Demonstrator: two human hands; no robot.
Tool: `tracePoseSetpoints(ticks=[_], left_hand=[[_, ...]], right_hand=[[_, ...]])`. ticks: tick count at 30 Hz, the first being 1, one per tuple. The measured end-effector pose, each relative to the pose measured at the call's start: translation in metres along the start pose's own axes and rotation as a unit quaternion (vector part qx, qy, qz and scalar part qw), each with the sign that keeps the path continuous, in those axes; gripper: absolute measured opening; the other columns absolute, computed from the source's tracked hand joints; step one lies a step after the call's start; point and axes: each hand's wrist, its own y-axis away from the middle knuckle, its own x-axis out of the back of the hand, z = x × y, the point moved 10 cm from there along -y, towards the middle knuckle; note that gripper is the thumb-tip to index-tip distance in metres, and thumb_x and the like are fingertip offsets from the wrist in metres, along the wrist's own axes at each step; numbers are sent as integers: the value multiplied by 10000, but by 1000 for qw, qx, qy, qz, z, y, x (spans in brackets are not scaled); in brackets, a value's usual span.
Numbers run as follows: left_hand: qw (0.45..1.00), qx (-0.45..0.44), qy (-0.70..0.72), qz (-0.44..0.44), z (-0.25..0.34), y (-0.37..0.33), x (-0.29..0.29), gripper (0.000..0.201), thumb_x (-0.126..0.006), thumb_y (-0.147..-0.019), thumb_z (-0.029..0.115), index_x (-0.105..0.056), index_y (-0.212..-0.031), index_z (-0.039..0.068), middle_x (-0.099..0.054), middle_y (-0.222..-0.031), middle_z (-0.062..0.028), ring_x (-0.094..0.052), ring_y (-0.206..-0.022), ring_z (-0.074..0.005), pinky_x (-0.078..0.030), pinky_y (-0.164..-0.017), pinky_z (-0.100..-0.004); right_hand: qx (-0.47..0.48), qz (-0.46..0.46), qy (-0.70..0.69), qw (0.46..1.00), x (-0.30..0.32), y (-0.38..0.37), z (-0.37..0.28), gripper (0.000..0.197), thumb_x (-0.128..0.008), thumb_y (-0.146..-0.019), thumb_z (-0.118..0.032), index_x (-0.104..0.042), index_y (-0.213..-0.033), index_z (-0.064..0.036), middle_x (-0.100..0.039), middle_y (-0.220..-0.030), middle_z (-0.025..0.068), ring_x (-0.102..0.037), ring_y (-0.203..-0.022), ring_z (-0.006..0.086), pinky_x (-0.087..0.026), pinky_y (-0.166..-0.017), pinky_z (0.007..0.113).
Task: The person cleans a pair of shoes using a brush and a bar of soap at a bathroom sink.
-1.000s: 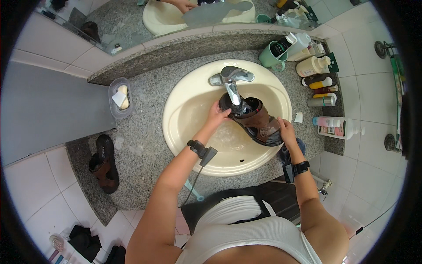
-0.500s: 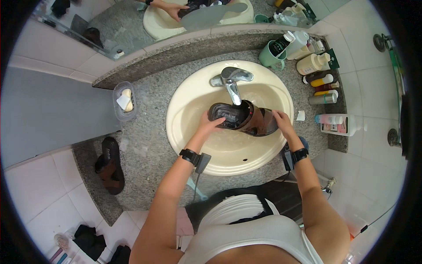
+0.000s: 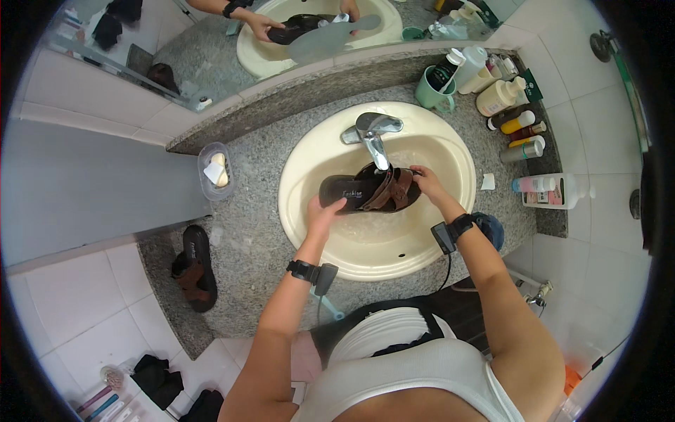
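A brown and black slide sandal (image 3: 365, 194) lies crosswise over the cream oval sink (image 3: 301, 243), beneath the chrome faucet (image 3: 374, 137). My left hand (image 3: 325, 214) grips its heel end, thumb on the footbed. At the toe end, my right hand (image 3: 430, 186) is closed on the strap side. The footbed faces up, and water shows in the basin under it. Its matching sandal (image 3: 197, 271) rests on the granite counter at the left.
A green mug (image 3: 430, 90) and several bottles (image 3: 500, 98) line the right back of the counter (image 3: 246, 246). A soap dish (image 3: 215, 172) sits at the left. A light blue brush-like tool (image 3: 330, 307) lies at the front edge, and dark blue cloth (image 3: 490, 231) at the right.
The sandal has turned so its footbed faces up more, and it has shifted slightly left within the sink. My right hand has moved left and up along with the toe end.
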Motion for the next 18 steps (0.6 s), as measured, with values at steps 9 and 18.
tracePoseSetpoints(ticks=[9,18], left_hand=[[986,-126,-101,42,20,13,4,319,-697,-798,8,-600,-1099,-33,-655,-1003,-105,-656,-834,-217,-594,-715,-363],[991,103,78,38,-46,-2,14,419,-613,-835,-28,-501,-1238,-10,-595,-1169,-172,-626,-1017,-320,-562,-835,-472]], right_hand=[[253,94,53,961,41,79,-80,539,-458,-831,45,-417,-1363,-31,-576,-1230,211,-552,-1180,306,-448,-974,377],[277,24,220,935,6,82,-78,535,-489,-793,28,-462,-1327,19,-552,-1247,252,-530,-1165,379,-422,-1005,407]])
